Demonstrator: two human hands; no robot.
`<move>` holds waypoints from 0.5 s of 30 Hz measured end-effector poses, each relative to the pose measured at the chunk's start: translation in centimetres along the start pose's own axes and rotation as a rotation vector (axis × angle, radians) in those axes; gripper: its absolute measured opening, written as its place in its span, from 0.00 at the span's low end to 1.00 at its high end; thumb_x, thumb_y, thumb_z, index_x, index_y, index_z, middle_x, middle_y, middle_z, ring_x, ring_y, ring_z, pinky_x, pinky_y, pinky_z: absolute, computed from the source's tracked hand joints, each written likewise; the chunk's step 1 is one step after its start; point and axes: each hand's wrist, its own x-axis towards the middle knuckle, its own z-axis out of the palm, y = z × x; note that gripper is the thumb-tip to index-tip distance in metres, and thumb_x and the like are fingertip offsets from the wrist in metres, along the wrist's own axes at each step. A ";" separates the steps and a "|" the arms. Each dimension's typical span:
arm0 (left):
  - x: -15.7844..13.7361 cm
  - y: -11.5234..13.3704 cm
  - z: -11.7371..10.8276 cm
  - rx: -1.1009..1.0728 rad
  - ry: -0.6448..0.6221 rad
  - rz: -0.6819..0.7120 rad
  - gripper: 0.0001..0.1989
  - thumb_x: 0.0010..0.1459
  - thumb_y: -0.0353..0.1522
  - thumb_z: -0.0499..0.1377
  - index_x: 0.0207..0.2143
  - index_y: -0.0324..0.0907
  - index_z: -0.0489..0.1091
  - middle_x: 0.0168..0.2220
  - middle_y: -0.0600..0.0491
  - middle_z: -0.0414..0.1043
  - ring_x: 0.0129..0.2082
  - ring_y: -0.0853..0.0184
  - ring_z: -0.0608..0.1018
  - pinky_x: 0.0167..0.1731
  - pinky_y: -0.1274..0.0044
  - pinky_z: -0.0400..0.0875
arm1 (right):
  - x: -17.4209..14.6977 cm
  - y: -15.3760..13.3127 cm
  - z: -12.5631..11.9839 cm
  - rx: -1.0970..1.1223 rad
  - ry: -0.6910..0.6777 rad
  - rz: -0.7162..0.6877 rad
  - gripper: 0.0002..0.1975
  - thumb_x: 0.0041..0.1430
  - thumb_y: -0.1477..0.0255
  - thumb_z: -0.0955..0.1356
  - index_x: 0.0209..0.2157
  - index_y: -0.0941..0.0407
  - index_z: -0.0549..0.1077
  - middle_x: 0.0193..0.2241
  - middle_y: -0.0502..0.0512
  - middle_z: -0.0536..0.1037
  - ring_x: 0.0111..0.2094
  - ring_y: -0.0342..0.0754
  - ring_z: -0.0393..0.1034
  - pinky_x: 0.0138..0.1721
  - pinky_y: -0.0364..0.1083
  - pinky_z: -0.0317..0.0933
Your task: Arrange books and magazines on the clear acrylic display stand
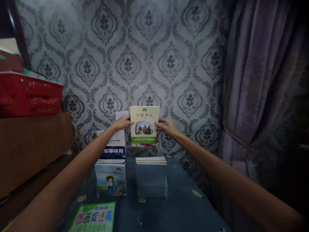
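Both my hands hold up a cream and green book [145, 132] by its two side edges, its front cover facing me. My left hand [122, 123] grips the left edge, thumb on the cover. On the right edge, my right hand [167, 126] pinches it the same way. A strip of colourful print shows under the book's lower edge. Below it, a clear stand [152, 191] holds several upright books [151, 174] with a plain grey-blue front. Left of that, a second stand carries a blue picture book [111, 177], with a dark blue book [114, 150] behind it.
A green book [94, 217] with colourful lettering lies flat at the near left of the dark blue tablecloth [183, 206]. Further left, a red basket [31, 93] rests on a brown wooden cabinet [33, 145]. Patterned wallpaper [147, 48] stands behind, with a purple curtain [253, 80] at right.
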 end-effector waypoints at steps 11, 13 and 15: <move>0.6 -0.6 0.4 0.097 -0.010 -0.168 0.05 0.44 0.27 0.65 0.27 0.34 0.74 0.25 0.51 0.75 0.28 0.66 0.77 0.23 0.79 0.73 | -0.4 0.4 0.3 -0.036 -0.048 0.101 0.14 0.43 0.60 0.76 0.29 0.55 0.77 0.29 0.52 0.79 0.30 0.47 0.73 0.25 0.43 0.72; 0.7 -0.4 0.8 0.094 -0.016 -0.186 0.05 0.45 0.27 0.66 0.27 0.35 0.74 0.23 0.53 0.74 0.26 0.66 0.77 0.23 0.80 0.73 | -0.7 0.3 0.2 -0.050 -0.053 0.115 0.14 0.44 0.59 0.75 0.28 0.54 0.77 0.28 0.52 0.79 0.29 0.46 0.73 0.24 0.42 0.71; 0.8 -0.3 1.2 0.087 -0.029 -0.209 0.06 0.45 0.27 0.66 0.29 0.36 0.74 0.22 0.53 0.74 0.24 0.66 0.77 0.23 0.79 0.74 | -0.9 0.2 0.1 -0.065 -0.057 0.133 0.14 0.45 0.59 0.75 0.28 0.55 0.77 0.27 0.52 0.79 0.28 0.46 0.73 0.23 0.41 0.70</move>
